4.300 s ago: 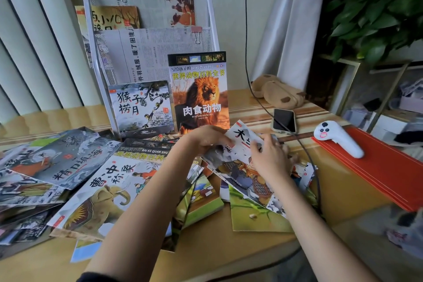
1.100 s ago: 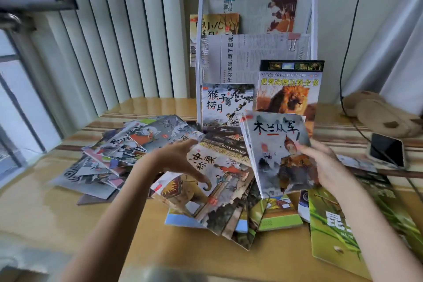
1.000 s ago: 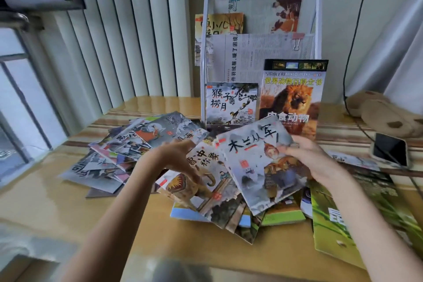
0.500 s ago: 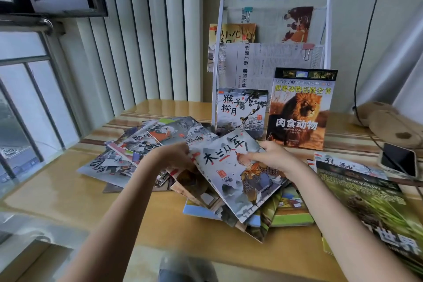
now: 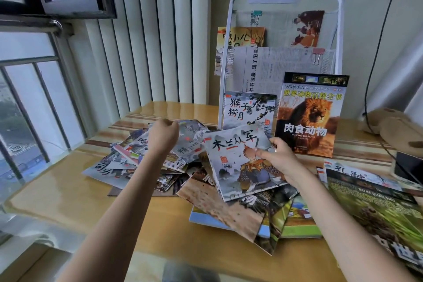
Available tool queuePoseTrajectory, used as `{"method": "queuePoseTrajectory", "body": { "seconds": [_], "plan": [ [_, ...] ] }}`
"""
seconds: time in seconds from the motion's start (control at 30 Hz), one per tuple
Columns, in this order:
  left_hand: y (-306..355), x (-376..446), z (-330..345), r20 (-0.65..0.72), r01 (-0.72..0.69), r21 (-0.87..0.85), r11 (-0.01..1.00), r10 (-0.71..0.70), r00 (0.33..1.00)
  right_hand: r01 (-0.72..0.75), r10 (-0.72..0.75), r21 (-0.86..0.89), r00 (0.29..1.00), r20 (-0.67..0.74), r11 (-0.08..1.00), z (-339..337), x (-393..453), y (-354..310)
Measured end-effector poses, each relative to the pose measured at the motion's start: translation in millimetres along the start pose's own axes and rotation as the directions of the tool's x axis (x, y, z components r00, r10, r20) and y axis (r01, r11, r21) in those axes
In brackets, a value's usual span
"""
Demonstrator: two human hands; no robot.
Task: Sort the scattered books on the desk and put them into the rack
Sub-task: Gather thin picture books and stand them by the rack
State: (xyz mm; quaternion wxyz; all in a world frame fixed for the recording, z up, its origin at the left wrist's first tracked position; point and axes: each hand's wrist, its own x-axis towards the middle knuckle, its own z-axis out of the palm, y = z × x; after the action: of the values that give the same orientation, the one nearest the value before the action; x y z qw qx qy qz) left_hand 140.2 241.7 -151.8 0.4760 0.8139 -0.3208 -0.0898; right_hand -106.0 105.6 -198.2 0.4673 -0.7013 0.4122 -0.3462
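One book [image 5: 238,162], right fingers [image 5: 265,152] seemingly pinching its edge

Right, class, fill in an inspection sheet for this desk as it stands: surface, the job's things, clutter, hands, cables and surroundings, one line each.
Surface: glossy wooden desk, mostly covered by books.
Job's things: white rack at the back holds newspapers, the monkey book and the lion book; scattered picture books are heaped in front.
Clutter: brown plush toy, dark phone at right.
Hands: right hand has a grip on the Mulan book; left hand closed over the pile, contents unclear.
Cables: black cable hangs down the wall.
Surroundings: vertical blinds, barred window.
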Motion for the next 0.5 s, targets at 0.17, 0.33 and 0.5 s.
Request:
{"method": "queuePoseTrajectory", "body": {
  "seconds": [0.17, 0.33, 0.5],
  "plan": [
    [-51.1, 8.0, -3.6, -0.054, 0.127, 0.575, 0.808, -0.117, 0.992, 0.002, -0.012, -0.091, 0.994, -0.106, 0.996, 16.1, 19.9, -1.4],
    [-47.9, 13.1, -3.4, -0.191, 0.007, 0.377, 0.926, 0.070, 0.979, 0.057, -0.072, -0.096, 0.983, -0.171, 0.994, 43.4, 42.8, -11.9],
    [-52.9, 17.4, -13.5, -0.145, 0.038, 0.352, 0.935, 0.014, 0.989, 0.014, -0.014, -0.292, 1.000, 0.004, 0.956, 75.5, 70.4, -21.0]
  ]
}}
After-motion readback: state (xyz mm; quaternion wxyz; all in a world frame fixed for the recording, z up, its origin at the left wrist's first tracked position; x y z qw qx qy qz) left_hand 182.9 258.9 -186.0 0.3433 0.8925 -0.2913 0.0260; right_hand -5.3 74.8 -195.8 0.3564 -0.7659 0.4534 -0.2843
